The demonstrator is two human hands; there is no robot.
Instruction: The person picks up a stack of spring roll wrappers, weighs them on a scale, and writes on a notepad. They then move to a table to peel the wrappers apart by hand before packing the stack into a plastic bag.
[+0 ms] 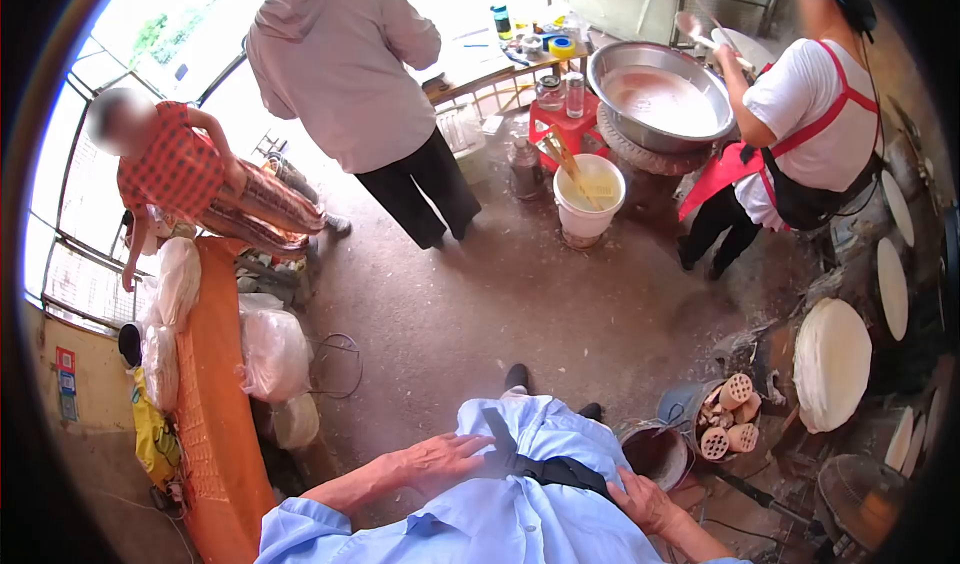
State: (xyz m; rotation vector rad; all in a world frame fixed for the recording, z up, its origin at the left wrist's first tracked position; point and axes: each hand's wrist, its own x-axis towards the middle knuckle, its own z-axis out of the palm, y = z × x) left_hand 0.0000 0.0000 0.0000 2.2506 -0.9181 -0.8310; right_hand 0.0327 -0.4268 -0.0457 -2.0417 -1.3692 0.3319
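My left hand (pixel 446 456) is in front of my waist on the left, with its fingers stretched out beside the loose end of a black strap (pixel 500 430). The strap runs across my blue shirt (pixel 430 524) as a black waist belt (pixel 565 474). At my right hip, my right hand (pixel 644 499) rests against the blue cloth by the belt's end, fingers spread. I see nothing held in either hand.
A bucket of honeycomb coal briquettes (pixel 735 392) stands at right, beside stacked pale round sheets (pixel 832 366). An orange-covered table (pixel 215 384) runs along the left. Ahead are a large metal basin (pixel 606 74), a white bucket (pixel 583 222) and three people.
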